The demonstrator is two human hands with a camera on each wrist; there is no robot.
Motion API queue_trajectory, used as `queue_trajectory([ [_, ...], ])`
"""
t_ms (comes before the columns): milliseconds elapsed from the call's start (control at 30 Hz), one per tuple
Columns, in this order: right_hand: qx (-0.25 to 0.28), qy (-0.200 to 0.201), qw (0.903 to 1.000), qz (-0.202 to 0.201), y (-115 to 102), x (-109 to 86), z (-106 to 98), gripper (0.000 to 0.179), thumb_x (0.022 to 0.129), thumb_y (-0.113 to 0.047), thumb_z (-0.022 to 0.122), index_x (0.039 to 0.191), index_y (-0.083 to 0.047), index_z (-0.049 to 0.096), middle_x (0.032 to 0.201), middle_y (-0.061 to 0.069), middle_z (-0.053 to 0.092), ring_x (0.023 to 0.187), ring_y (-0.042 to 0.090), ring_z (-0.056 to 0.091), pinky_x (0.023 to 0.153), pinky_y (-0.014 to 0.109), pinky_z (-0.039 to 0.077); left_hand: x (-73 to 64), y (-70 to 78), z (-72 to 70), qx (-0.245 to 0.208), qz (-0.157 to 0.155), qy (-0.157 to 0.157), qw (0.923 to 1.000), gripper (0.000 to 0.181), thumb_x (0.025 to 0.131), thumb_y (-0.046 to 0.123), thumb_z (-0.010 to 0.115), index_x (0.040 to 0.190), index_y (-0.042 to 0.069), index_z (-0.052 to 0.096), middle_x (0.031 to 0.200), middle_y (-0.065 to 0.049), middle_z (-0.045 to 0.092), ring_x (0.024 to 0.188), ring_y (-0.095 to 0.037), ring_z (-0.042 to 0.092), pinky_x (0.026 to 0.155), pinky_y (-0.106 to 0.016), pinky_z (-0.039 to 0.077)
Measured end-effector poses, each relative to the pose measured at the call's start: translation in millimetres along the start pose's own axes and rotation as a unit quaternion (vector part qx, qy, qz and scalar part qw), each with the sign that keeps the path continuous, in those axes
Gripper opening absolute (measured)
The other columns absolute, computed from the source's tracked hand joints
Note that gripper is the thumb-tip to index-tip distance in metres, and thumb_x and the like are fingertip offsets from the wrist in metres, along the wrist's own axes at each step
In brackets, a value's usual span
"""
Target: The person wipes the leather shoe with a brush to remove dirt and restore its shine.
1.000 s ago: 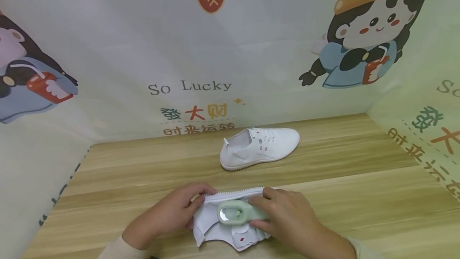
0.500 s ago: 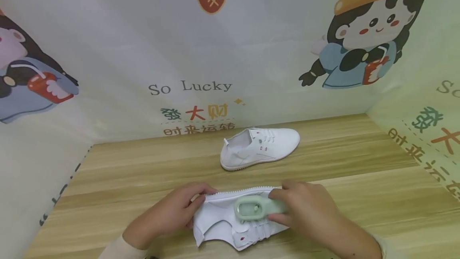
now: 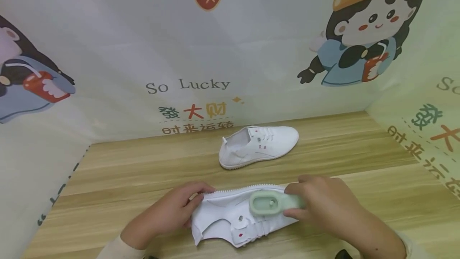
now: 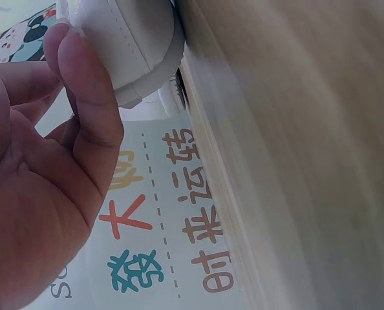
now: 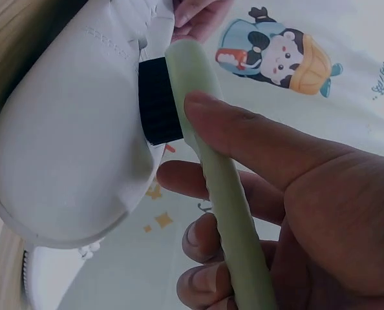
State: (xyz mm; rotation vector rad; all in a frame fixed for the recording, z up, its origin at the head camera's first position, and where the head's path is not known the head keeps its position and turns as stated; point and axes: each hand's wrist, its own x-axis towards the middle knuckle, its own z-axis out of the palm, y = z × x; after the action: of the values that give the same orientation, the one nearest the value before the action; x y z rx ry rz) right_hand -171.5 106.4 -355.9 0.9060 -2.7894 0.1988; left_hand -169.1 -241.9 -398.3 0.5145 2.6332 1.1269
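A white lace-up shoe [image 3: 215, 211] lies on its side at the front of the table, its ridged sole edge facing away. My left hand [image 3: 176, 209] grips its heel end; in the left wrist view the thumb and fingers pinch the heel [image 4: 127, 45]. My right hand [image 3: 323, 207] holds a pale green brush [image 3: 266, 203] by its handle. In the right wrist view the brush's dark bristles [image 5: 160, 103] press against the side of the shoe [image 5: 69, 135] near the laces, with the thumb along the back of the handle.
A second white shoe [image 3: 260, 147] stands upright farther back, toe to the right. The wood-grain table [image 3: 143, 163] meets a printed backdrop [image 3: 143, 51] behind and at both sides. A small dark object [image 3: 343, 254] shows at the bottom edge, near the right forearm.
My right hand has moved the brush rightward along the shoe, from mid-side toward the toe. My left hand keeps its grip on the heel. The head view has shifted slightly.
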Motion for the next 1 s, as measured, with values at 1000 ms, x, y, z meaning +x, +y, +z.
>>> queue_trajectory([
  [1000, 0.045, 0.027, 0.9985, -0.016, -4.3, 1.7, -4.7, 0.036, 0.073, -0.028, 0.075, 0.107, -0.025, 0.062, 0.096, -0.011, 0.065, 0.069, 0.002, 0.049, 0.058, 0.024, 0.043, 0.6, -1.9, -1.6, -0.003, -0.005, 0.002, 1.0000, 0.025, 0.107, 0.022, 0.047, 0.125, 0.027, 0.063, 0.125, -0.007, 0.062, 0.051, -0.010, 0.055, 0.049, -0.029, 0.051],
])
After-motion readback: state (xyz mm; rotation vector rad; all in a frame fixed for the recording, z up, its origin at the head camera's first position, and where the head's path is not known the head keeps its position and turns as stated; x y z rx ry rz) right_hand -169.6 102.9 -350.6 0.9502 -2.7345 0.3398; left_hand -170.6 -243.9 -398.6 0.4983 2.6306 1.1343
